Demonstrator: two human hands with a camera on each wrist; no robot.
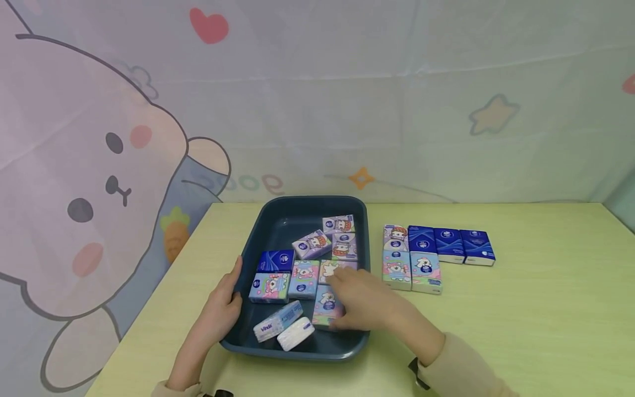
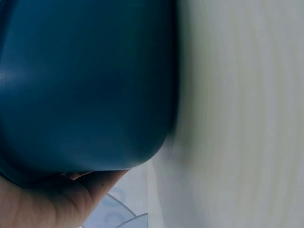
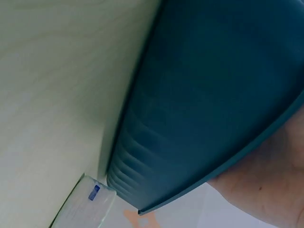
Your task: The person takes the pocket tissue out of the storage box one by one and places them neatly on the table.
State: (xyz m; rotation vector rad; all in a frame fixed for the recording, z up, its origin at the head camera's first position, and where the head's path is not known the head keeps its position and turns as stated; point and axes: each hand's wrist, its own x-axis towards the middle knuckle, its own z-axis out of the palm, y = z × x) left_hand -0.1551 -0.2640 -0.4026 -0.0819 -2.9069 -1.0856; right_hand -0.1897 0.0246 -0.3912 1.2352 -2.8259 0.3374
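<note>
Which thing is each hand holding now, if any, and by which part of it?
The left hand holds the blue tub by its left rim. Whether the right hand grips a tissue pack cannot be told.

Pale yellow-green table point(image 1: 545, 320): dark blue tub point(image 1: 275, 229); to its right, six tissue packs point(image 1: 423, 241), two rows.

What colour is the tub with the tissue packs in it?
Dark teal-blue; the tub shows best in the head view.
</note>
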